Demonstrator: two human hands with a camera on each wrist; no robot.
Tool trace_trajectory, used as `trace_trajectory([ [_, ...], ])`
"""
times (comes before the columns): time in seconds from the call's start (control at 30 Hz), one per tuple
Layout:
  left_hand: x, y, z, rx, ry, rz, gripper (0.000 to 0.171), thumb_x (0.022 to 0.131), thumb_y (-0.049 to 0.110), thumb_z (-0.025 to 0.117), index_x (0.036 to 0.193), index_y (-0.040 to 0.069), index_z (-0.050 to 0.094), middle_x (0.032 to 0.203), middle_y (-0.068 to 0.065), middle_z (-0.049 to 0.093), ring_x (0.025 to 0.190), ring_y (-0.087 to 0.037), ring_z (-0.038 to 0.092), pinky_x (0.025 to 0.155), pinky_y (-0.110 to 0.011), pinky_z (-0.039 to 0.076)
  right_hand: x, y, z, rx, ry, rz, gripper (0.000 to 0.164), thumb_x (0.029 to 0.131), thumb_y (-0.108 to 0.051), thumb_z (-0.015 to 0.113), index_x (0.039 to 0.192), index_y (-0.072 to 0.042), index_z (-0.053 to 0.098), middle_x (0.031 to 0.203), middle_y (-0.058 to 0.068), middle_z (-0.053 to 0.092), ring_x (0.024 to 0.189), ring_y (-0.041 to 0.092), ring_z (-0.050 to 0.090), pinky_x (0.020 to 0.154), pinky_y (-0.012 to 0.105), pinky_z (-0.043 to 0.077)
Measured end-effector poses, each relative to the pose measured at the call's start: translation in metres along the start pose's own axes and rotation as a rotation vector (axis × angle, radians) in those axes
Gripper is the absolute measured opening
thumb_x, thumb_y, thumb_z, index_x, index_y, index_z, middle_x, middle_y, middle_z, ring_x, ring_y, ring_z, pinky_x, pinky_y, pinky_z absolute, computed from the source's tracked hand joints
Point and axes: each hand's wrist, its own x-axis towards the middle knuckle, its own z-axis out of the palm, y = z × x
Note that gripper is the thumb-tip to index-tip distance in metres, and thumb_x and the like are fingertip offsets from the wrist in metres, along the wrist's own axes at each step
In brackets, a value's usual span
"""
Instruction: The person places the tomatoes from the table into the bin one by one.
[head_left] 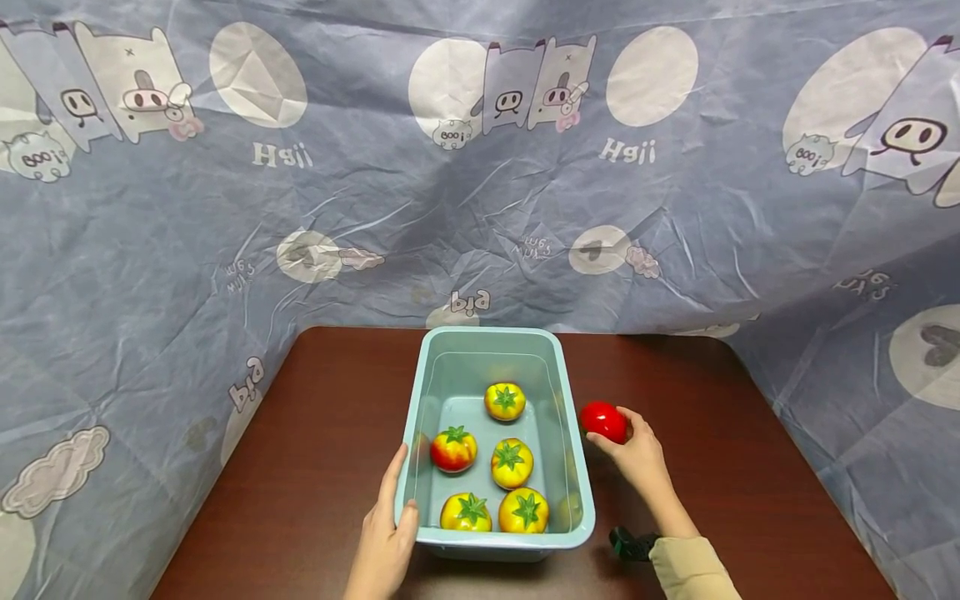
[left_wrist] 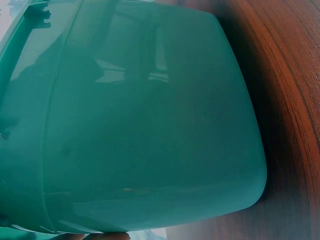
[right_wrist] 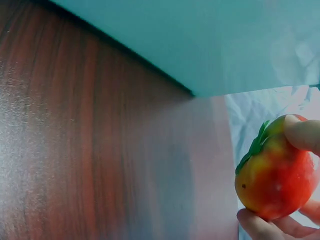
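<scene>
Just right of the pale blue-green bin (head_left: 495,537), my right hand (head_left: 637,450) grips a red tomato (head_left: 602,422) between thumb and fingers. The right wrist view shows this tomato (right_wrist: 277,172) to be red and yellow with green leaves, held beside the bin's outer wall. My left hand (head_left: 386,525) holds the bin's left rim near its front corner, thumb over the edge. Inside the bin lie several yellow-and-red tomatoes (head_left: 510,462) with green leaf tops. In the left wrist view the bin's outer side (left_wrist: 150,120) fills most of the picture, with fingertips at the lower edge.
The bin stands on a dark reddish-brown wooden table (head_left: 330,417). A black strap-like object (head_left: 632,545) shows at the right wrist, near the beige sleeve (head_left: 690,567). Behind the table hangs a grey-blue cloth (head_left: 360,208) with cartoon pigs, which also runs along both sides.
</scene>
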Motion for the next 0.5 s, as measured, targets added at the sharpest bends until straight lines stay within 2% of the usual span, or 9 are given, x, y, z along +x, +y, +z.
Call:
trace_trajectory([
  [0.2, 0.0, 0.0, 0.0, -0.006, -0.003, 0.007, 0.075, 0.09, 0.0, 0.05, 0.155, 0.032, 0.03, 0.146, -0.011, 0.052, 0.119, -0.023, 0.059, 0.098, -0.049, 0.049, -0.004, -0.006, -0.011, 0.112, -0.057, 0.068, 0.082, 0.087, -0.037, 0.072, 0.148, 0.001, 0.032, 0.145, 0.03, 0.042, 0.124, 0.045, 0.05, 0.099, 0.054, 0.048],
  [0.5, 0.0, -0.001, 0.0, 0.001, 0.001, 0.007, 0.075, 0.09, 0.0, 0.05, 0.154, 0.034, 0.03, 0.145, -0.008, 0.054, 0.118, -0.02, 0.06, 0.097, -0.046, 0.05, -0.007, -0.028, -0.028, 0.225, -0.1, 0.072, 0.082, 0.091, -0.037, 0.068, 0.151, 0.0, 0.027, 0.149, 0.027, 0.038, 0.132, 0.044, 0.045, 0.105, 0.052, 0.043],
])
